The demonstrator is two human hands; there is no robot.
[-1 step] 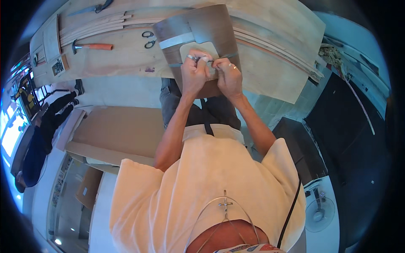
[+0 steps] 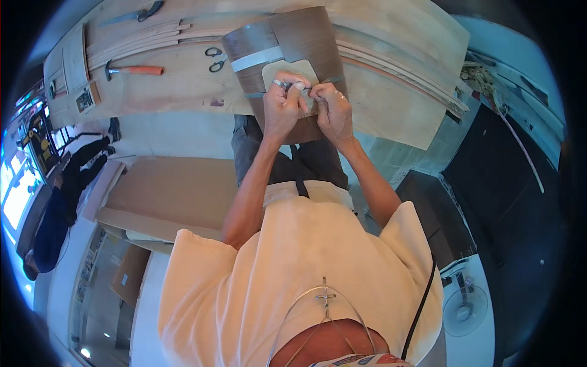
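Pale wooden worktable (image 2: 391,107) beneath and on both sides of a brown wood-grain panel (image 2: 306,37). Left of the panel, black scissor-like loops (image 2: 214,57) near it and an orange-handled hammer (image 2: 145,70) well apart; also left, thin wooden strips (image 2: 134,41). Lower left of the panel, a large cardboard box (image 2: 171,189). Over the panel's near half, left hand (image 2: 284,110) and right hand (image 2: 334,115) just beside each other, fingertips close together above a beige rounded pad (image 2: 276,70) on the panel's face. Fingers of both curled well inward, thumbs close to forefingers; cannot tell whether fully closed, nor on what. Panel directly under the hands and reaching beyond them. Long axis running away from the body, far end leaning slightly left, near end jutting past the table edge.
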